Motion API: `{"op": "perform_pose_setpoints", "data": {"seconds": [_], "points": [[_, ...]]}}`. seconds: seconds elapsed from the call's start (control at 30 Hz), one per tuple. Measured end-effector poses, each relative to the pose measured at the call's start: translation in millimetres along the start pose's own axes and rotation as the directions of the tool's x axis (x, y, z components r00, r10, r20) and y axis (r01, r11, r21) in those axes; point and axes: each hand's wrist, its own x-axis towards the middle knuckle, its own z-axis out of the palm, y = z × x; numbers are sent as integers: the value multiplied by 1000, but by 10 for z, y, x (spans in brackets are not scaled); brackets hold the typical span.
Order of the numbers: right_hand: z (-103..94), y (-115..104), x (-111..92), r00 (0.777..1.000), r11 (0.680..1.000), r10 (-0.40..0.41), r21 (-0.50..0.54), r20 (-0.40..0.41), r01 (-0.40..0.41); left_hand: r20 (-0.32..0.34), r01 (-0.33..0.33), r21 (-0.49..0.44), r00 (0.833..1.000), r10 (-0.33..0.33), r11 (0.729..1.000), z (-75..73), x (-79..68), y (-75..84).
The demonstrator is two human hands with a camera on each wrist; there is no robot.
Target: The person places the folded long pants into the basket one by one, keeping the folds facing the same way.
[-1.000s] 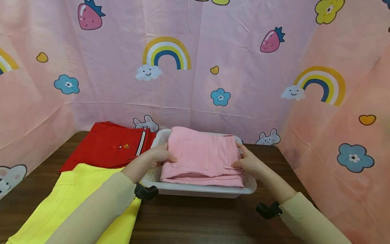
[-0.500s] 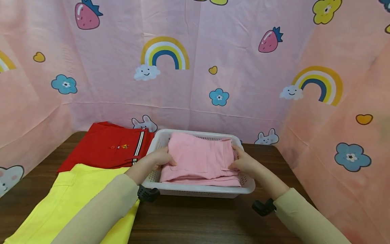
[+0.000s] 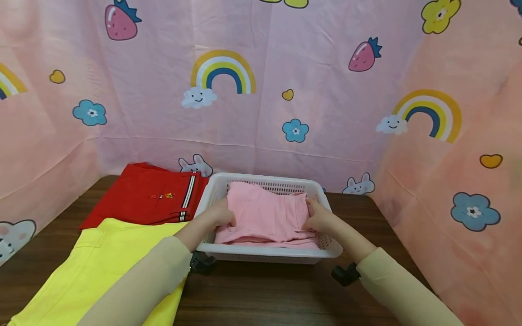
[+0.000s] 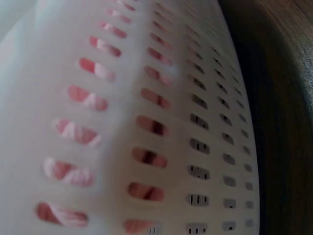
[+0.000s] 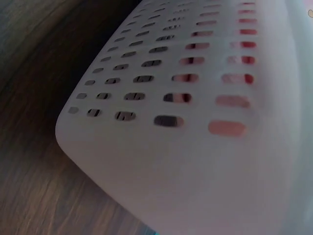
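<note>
Folded pink pants (image 3: 258, 212) lie inside a white plastic basket (image 3: 326, 254), seen in the head view. My left hand (image 3: 219, 214) grips their left side, thumb on top and fingers hidden at the edge. On the opposite side my right hand (image 3: 321, 218) holds them the same way, its thumb near a belt loop. Both hands reach below the basket's rim. The left wrist view shows the slotted basket wall (image 4: 117, 117), with pink patches behind the slots. A similar wall (image 5: 161, 147) fills the right wrist view; neither wrist view shows a whole hand.
To the left, folded red pants (image 3: 142, 194) with a striped waistband lie close against the basket. Yellow pants (image 3: 102, 258) are spread in front of them, under my left forearm. A patterned pink cloth (image 3: 261, 122) surrounds the dark wooden table (image 3: 277, 294).
The pink pants have sunk lower into the basket, and both hands have gone down with them. More of the basket's back wall shows. The red and yellow pants stay put.
</note>
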Motion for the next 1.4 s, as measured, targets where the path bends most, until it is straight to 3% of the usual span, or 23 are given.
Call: {"op": "perform_pose_setpoints", "data": {"seconds": [0.2, 0.47, 0.6, 0.7, 0.8, 0.97, 1.2, 1.4], "points": [[11, -27, 16, 1000, 1000, 10, -30, 2, -10, -20, -18, 49, 1000, 19, 999, 34, -1, -2], [105, -2, 66, 1000, 996, 4, -94, -17, -5, -34, -58, 223, 997, 68, 973, 60, 53, -81], [189, 24, 66, 999, 991, 34, -125, -23, -37, -29, -42, 377, 998, 57, 925, 80, 73, -118], [245, 52, 67, 997, 987, 73, -143, -26, -76, -11, 12, 469, 1000, -8, 883, 100, 70, -104], [275, 65, 65, 994, 983, 101, -154, -31, -105, -6, 78, 499, 996, -87, 863, 116, 56, -68], [292, 72, 64, 993, 980, 120, -157, -17, -121, 20, 113, 544, 989, -148, 831, 132, 37, -25], [301, 92, 58, 999, 966, 36, -255, -10, -37, 71, 98, 657, 979, -191, 747, 169, 34, -29], [348, 144, 54, 996, 939, -77, -337, -39, 59, 67, 72, 687, 985, -162, 723, 165, 49, -64]]}}
